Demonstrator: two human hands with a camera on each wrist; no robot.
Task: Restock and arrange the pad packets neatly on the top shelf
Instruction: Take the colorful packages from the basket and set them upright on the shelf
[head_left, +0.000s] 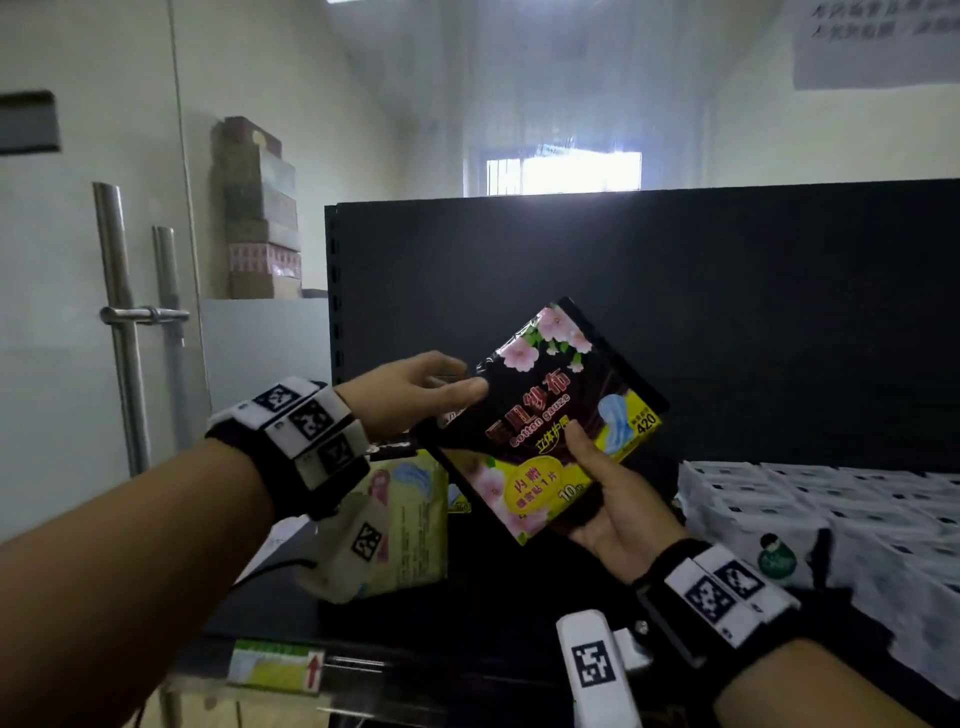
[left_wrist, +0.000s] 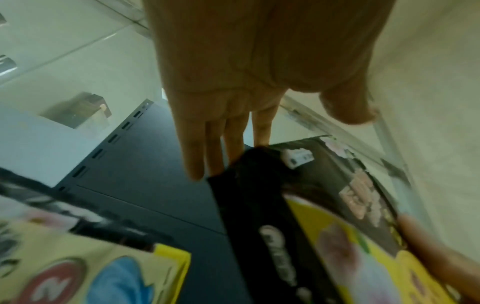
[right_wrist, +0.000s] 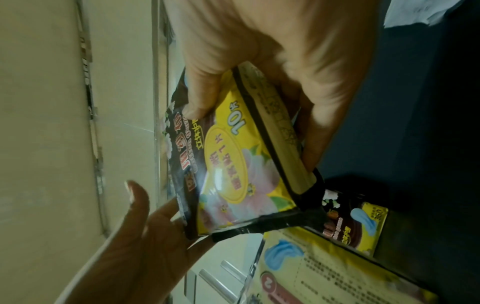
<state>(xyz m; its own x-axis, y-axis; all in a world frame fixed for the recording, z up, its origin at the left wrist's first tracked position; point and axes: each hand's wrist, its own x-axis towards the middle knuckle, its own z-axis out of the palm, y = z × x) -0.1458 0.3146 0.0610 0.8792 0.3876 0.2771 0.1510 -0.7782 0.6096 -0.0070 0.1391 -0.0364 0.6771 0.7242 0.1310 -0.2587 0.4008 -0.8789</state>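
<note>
A black pad packet (head_left: 550, 415) with pink flowers and yellow panels hangs tilted above the top shelf (head_left: 467, 608). My right hand (head_left: 597, 473) grips its lower right corner, thumb on the front and fingers behind; the right wrist view shows the same packet (right_wrist: 233, 164) in that hand (right_wrist: 259, 61). My left hand (head_left: 464, 375) reaches in from the left with straight fingers (left_wrist: 197, 156) touching the upper left edge of the packet (left_wrist: 324, 216), thumb held apart. A pale yellow packet (head_left: 410, 519) stands on the shelf below the left wrist, with another black packet (right_wrist: 363, 226) behind it.
White wrapped packs (head_left: 831, 514) fill the shelf's right side. A dark back panel (head_left: 675, 286) rises behind the shelf. A glass door with steel handles (head_left: 124, 322) stands at left. A price label (head_left: 275, 667) sits on the shelf's front edge.
</note>
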